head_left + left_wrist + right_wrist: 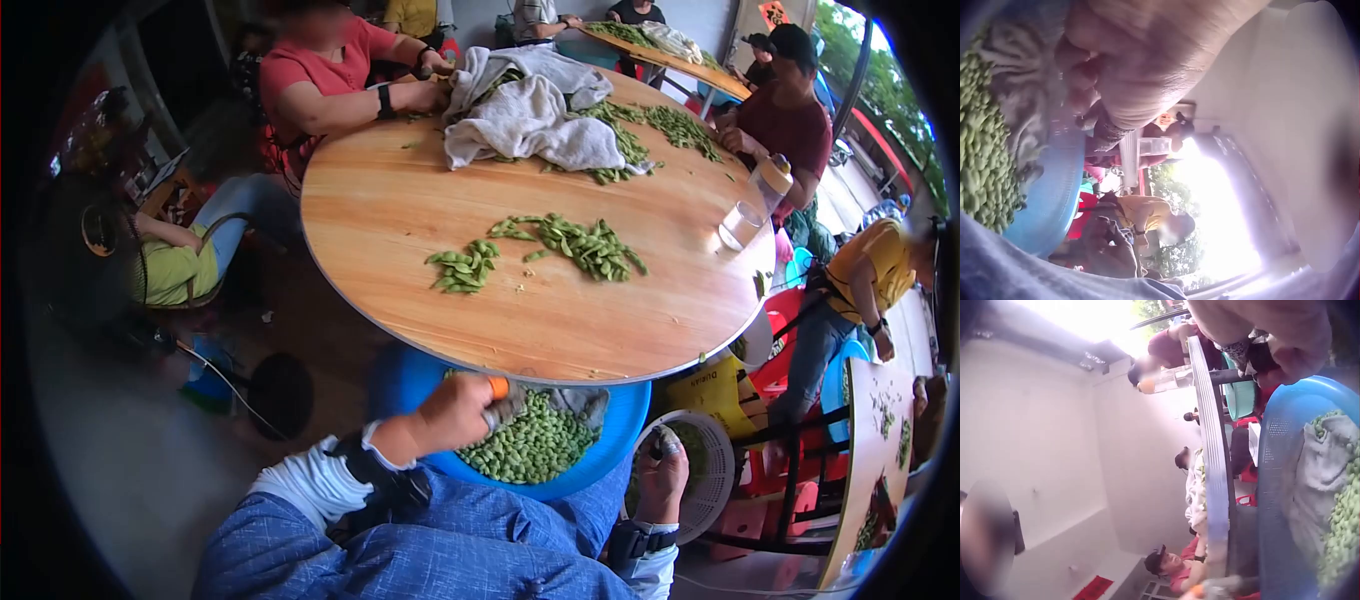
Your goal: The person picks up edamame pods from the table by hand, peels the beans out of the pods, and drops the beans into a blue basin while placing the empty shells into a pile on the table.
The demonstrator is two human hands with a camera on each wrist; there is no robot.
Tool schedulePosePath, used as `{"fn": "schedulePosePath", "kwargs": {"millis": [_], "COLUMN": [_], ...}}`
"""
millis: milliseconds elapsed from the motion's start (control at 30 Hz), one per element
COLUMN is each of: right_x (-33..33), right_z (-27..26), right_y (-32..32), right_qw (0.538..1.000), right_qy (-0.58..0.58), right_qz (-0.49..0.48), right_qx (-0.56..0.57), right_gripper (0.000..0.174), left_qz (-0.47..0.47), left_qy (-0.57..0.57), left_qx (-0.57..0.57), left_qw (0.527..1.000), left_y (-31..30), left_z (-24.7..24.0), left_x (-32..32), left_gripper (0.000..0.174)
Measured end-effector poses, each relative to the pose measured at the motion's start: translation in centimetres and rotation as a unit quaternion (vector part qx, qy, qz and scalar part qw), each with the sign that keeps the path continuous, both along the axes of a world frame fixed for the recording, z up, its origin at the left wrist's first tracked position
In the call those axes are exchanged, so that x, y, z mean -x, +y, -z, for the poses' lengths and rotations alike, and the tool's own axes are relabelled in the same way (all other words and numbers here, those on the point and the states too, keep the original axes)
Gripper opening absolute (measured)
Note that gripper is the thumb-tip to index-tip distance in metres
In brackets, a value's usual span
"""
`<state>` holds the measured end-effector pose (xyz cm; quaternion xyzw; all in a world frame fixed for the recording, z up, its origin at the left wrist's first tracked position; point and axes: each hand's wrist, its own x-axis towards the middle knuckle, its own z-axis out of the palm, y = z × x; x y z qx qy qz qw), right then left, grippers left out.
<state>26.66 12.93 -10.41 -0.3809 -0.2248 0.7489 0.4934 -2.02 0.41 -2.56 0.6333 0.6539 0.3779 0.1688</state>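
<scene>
My left hand is over the left side of a blue basin, close below the table's edge. An orange band and blurred grey coverings show at its finger ends. Its fingers are loosely bent in the left wrist view, with nothing visible held. Shelled green beans and a grey cloth lie in the basin. My right hand is bent beside the basin, over a white perforated basket with green pods inside. Dark, speckled material shows at its fingers; I cannot tell whether it holds anything.
Unshelled pods lie on the round wooden table, with a light cloth over a larger heap. A clear bottle stands near the right edge. Other people sit around. A second tabletop is at lower right.
</scene>
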Motion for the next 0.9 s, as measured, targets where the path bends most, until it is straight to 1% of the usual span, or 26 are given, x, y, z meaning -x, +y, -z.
{"fn": "schedulePosePath", "kwargs": {"millis": [33,100,167,233,267,367,433,467,500,567,667,700,733,767,800,867,900], "right_x": [-0.1,-0.4,-0.6,-0.2,0.0,0.1,0.6,1.0,1.0,1.9,3.2,3.9,4.5,5.5,6.5,8.4,9.3], "right_z": [0.4,1.0,0.4,-0.5,-0.6,-0.7,-1.1,-1.7,-1.3,-1.8,-3.2,-3.8,-4.8,-5.8,-6.8,-7.7,-7.8], "right_y": [0.2,0.7,0.5,0.1,0.2,-0.4,-0.4,-0.5,-0.3,-0.6,-1.3,-1.5,-1.8,-2.3,-2.6,-2.9,-3.1], "right_qw": [1.000,0.999,0.999,0.997,0.996,0.993,0.990,0.991,0.991,0.985,0.962,0.953,0.945,0.946,0.937,0.916,0.904], "right_qy": [-0.001,-0.004,-0.035,-0.073,-0.079,-0.106,-0.125,-0.129,-0.113,-0.137,-0.190,-0.201,-0.200,-0.172,-0.158,-0.121,-0.100], "right_qz": [-0.004,-0.007,-0.002,0.013,0.013,0.009,0.001,-0.007,-0.030,-0.046,-0.116,-0.139,-0.175,-0.197,-0.230,-0.299,-0.334], "right_qx": [-0.010,-0.033,-0.032,-0.030,-0.033,-0.042,-0.061,-0.046,-0.071,-0.097,-0.160,-0.179,-0.191,-0.193,-0.211,-0.238,-0.247], "right_gripper": [0.012,0.013,0.014,0.015,0.015,0.014,0.014,0.013,0.013,0.015,0.020,0.021,0.023,0.025,0.028,0.035,0.040], "left_qz": [-0.015,-0.134,-0.160,-0.190,-0.138,-0.072,-0.066,-0.070,-0.093,-0.140,-0.222,-0.200,-0.176,-0.151,-0.150,-0.051,-0.042], "left_qy": [-0.001,-0.013,0.094,0.147,0.125,0.201,0.194,0.219,0.230,0.252,0.117,0.025,-0.066,-0.156,-0.239,-0.347,-0.385], "left_qx": [-0.074,-0.083,-0.119,0.013,0.013,0.069,0.098,0.100,0.097,0.088,-0.020,-0.070,-0.119,-0.165,-0.112,-0.067,-0.080], "left_qw": [0.997,0.987,0.975,0.971,0.982,0.974,0.974,0.968,0.964,0.953,0.968,0.977,0.975,0.962,0.953,0.934,0.919], "left_y": [0.5,2.0,4.3,6.0,7.0,8.6,8.7,8.7,8.4,8.0,7.9,7.8,7.4,6.8,6.0,4.7,4.2], "left_z": [-1.0,-4.0,-3.2,-2.5,-1.4,-0.8,-2.3,-2.6,-3.2,-4.1,-2.2,-2.3,-3.0,-3.9,-5.6,-7.0,-7.1], "left_x": [1.2,4.2,9.4,13.0,14.7,15.9,15.3,15.3,15.0,14.6,16.8,16.4,15.5,14.4,11.8,7.7,5.3], "left_gripper": [0.016,0.018,0.021,0.025,0.028,0.027,0.024,0.022,0.021,0.020,0.019,0.020,0.021,0.022,0.026,0.027,0.026]}}
